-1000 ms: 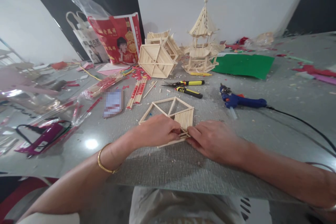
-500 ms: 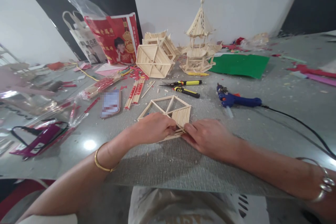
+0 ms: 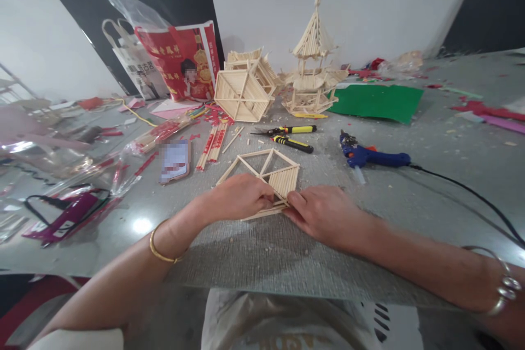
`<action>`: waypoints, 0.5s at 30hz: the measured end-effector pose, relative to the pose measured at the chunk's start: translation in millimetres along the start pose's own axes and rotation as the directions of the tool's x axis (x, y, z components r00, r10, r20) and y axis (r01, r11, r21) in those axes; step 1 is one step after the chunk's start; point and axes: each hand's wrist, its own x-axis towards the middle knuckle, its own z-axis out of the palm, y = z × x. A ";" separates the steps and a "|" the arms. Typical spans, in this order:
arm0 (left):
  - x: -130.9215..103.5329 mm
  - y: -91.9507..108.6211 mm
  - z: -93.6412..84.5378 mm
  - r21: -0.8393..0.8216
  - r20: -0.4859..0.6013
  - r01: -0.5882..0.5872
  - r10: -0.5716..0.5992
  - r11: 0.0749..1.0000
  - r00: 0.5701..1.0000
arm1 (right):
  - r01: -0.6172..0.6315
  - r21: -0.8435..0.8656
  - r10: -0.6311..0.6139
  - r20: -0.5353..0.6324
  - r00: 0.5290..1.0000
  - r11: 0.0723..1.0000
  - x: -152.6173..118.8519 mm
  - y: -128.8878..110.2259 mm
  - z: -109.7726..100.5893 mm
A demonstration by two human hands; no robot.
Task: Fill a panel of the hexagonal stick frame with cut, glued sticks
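Observation:
A flat hexagonal frame of wooden sticks [image 3: 283, 178] lies on the table with spokes meeting at its centre. One wedge, on the right, is filled with sticks side by side. Over the near side, my left hand [image 3: 241, 197] is closed, its fingers pinching what looks like a wooden stick laid across the wedge nearest me. My right hand [image 3: 324, 208] is closed on the near right corner, thumb and finger at the frame's edge. Both hands hide parts of the frame, and the left fingertips are partly out of sight.
Beyond the frame lie yellow-black pliers [image 3: 291, 139] and bundled sticks [image 3: 212, 145]. A blue glue gun [image 3: 375, 157] with a cord is at right, a phone [image 3: 175, 161] at left. Behind stand a stick pagoda [image 3: 311, 65], a hexagonal stick model [image 3: 245, 90] and a red bag [image 3: 184, 60].
The whole view has shifted slightly. Both hands stay at the frame's near side, with only slight movement of the left fingers.

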 end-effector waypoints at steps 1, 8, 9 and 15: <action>-0.1 0.0 -0.4 -0.001 0.001 0.001 -0.001 1.000 1.000 | -0.002 0.000 0.002 0.004 1.000 1.000 0.2 -0.1 -0.5; 0.9 -1.8 -0.3 -0.001 -0.017 -0.026 0.026 1.000 1.000 | 0.004 0.008 -0.004 -0.022 1.000 1.000 0.6 0.2 -1.2; 1.1 -1.9 -0.3 -0.006 -0.015 -0.026 0.026 1.000 1.000 | 0.003 0.007 -0.003 -0.027 1.000 1.000 0.6 0.1 -1.0; 1.2 -1.3 -1.1 -0.019 0.002 -0.008 0.009 1.000 1.000 | -0.008 0.002 0.008 -0.018 1.000 1.000 0.8 -0.7 -0.7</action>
